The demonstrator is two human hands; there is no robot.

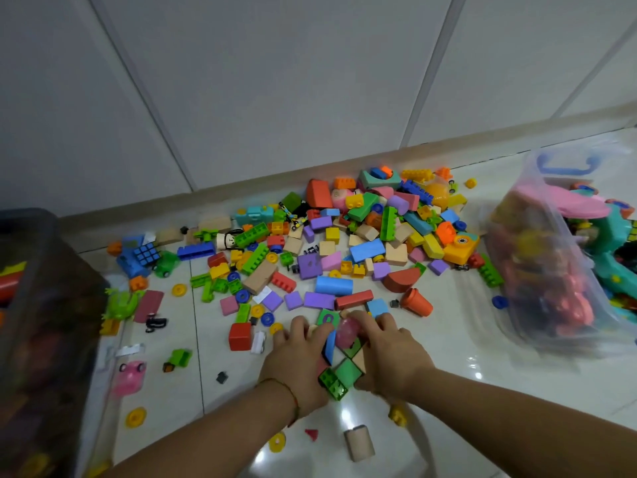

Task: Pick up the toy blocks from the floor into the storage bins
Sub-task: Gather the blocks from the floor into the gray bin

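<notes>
While the left hand (296, 357) and right hand (391, 353) cup a heap of blocks (344, 372) on the near floor (458, 381) (fingers curled round it), gathering seems underway; next, lift both together toward the dark bin (44, 305) at left.

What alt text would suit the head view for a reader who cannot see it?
A person's left hand and right hand cup a cluster of blocks between them on a white tiled floor. Beyond lies a wide scatter of colourful toy blocks along the wall, with a dark storage bin at left and a clear plastic bag of toys at right.
</notes>
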